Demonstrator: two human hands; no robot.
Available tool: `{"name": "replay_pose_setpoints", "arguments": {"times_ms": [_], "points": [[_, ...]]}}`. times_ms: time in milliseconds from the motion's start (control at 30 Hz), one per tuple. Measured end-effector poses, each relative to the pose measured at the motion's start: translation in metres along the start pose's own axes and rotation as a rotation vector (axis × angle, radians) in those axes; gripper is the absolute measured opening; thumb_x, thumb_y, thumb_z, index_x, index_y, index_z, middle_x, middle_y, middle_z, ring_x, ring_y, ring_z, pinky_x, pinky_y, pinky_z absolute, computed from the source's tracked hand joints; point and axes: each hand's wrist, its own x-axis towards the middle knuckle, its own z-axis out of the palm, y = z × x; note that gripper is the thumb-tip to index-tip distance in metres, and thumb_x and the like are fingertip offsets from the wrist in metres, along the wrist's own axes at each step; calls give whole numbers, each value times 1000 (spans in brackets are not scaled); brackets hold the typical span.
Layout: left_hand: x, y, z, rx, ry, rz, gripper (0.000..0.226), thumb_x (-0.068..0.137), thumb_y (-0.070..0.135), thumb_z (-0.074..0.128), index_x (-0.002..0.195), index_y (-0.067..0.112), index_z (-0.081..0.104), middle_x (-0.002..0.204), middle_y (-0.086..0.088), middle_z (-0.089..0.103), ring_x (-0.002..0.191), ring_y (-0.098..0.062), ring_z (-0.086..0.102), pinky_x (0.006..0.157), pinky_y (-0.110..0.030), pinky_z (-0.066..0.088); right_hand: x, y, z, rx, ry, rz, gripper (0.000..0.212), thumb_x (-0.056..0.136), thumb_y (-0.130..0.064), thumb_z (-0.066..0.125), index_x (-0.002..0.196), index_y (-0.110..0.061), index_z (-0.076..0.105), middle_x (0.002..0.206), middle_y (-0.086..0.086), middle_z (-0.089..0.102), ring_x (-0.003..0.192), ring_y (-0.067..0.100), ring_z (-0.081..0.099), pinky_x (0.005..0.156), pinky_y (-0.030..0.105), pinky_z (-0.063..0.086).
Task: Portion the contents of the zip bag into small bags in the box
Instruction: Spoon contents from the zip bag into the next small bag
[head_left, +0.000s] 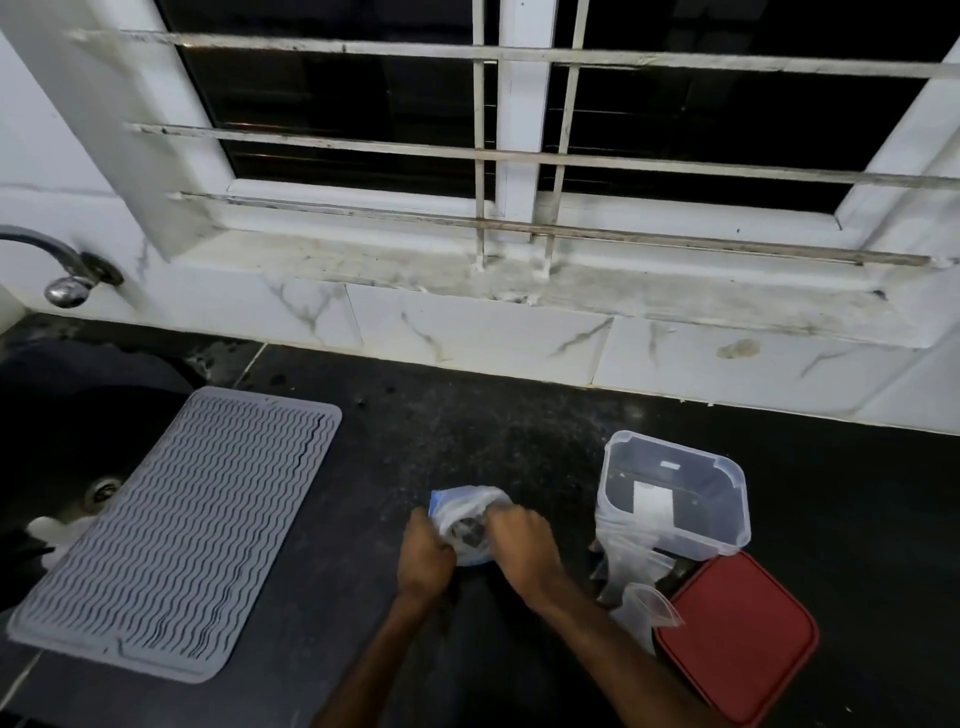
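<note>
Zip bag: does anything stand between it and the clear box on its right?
Nothing visible does. Only bare counter lies between the zip bag and the clear box. The small bags lie in front of the box, off that path.

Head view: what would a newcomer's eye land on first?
First, the left hand and right hand at bottom centre, both gripping the zip bag over the dark counter. Just to their right stands the clear box, with small bags against its near side and the red lid in front of it. A grey ribbed mat lies at the left.
</note>
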Motion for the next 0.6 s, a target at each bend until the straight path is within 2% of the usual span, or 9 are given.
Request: {"name": "replay_pose_setpoints", "arguments": {"times_ms": [67, 133, 300, 467, 600], "points": [[3, 4, -5, 109, -40, 44, 37, 82, -4, 55, 117, 6, 53, 117, -12, 58, 108, -24, 58, 90, -33, 50, 2, -3, 3, -88, -79, -34, 29, 100, -13, 42, 125, -7, 55, 123, 14, 61, 113, 31, 60, 93, 39, 49], [6, 5, -9, 127, -67, 57, 35, 85, -1, 54, 118, 7, 55, 116, -11, 60, 108, -24, 59, 91, -34, 50, 5, -1, 5, -142, -115, -4, 31, 100, -13, 45, 129, -6, 53, 127, 14, 60, 116, 29, 59, 96, 37, 48], [11, 7, -14, -8, 28, 46, 25, 92, 14, 54, 114, 6, 64, 109, -12, 68, 101, -26, 65, 91, -45, 54, 7, 1, 6, -64, -14, 69, 40, 91, -17, 62, 129, -10, 53, 128, 12, 59, 116, 27, 58, 97, 34, 46], [8, 12, 5, -154, 66, 66, 16, 95, 17, 54, 103, 9, 66, 103, -10, 70, 97, -25, 67, 90, -49, 54, 5, 7, 10, 70, 94, 137, 32, 99, -17, 44, 129, -13, 55, 125, 10, 61, 114, 25, 60, 95, 32, 46], [10, 15, 15, -242, 80, 25, 25, 98, 18, 49, 115, 6, 64, 110, -14, 69, 99, -24, 66, 91, -44, 54, 3, 9, 12, 123, 118, 167, 33, 99, -18, 43, 129, -14, 56, 124, 9, 62, 114, 25, 60, 95, 33, 46]]}}
